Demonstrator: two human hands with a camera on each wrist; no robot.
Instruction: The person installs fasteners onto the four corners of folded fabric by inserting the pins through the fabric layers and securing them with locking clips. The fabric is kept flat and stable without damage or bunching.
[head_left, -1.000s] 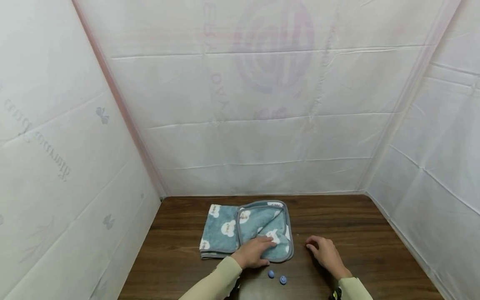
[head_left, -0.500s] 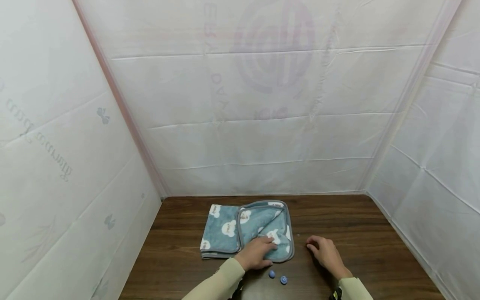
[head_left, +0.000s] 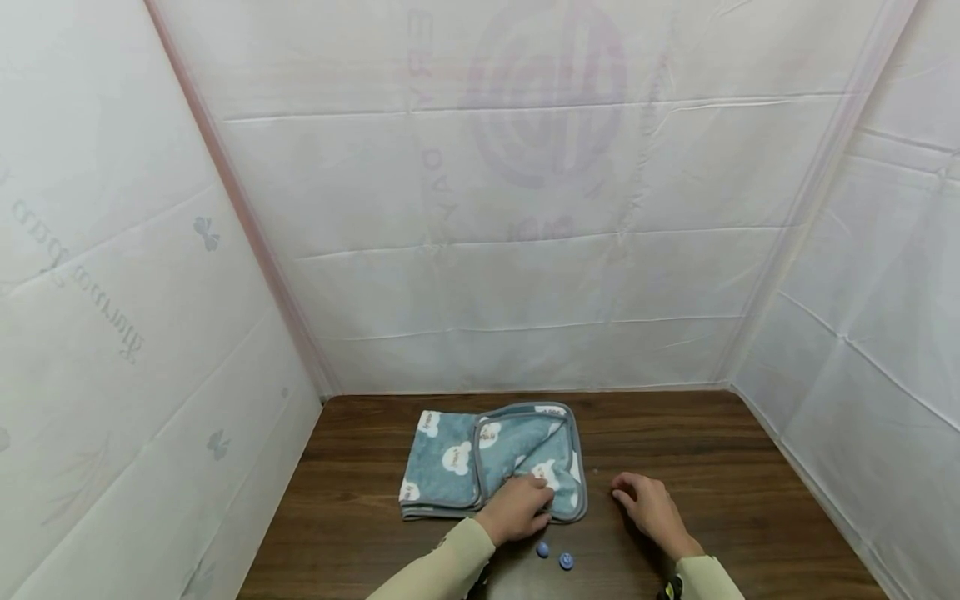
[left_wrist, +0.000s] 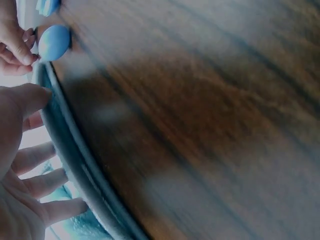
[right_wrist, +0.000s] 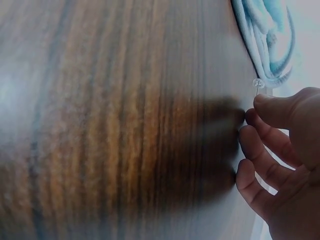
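Note:
On the table lies a folded teal blanket (head_left: pixel 450 433), printed with white bear heads and edged in grey. My left hand (head_left: pixel 517 508) rests on its front right part; in the left wrist view the fingers (left_wrist: pixel 40 185) are spread along the grey edge. To the right of the blanket, my right hand (head_left: pixel 652 510) rests on the table, fingers loosely curled. A thin pin with a clear round head (right_wrist: pixel 258 83) shows just past the right thumb tip; no grip on it is plain. Two small round blue knobs (head_left: pixel 542 549) lie on the table between my hands.
The brown wooden table (head_left: pixel 360 550) has white sheeting behind it (head_left: pixel 525 358), with more white sheeting on the left (head_left: pixel 112 375) and right (head_left: pixel 862 375).
My left hand has shifted slightly to the right on the blanket, its thumb drawn nearer the fingers. The right hand, blanket and blue knobs have stayed put.

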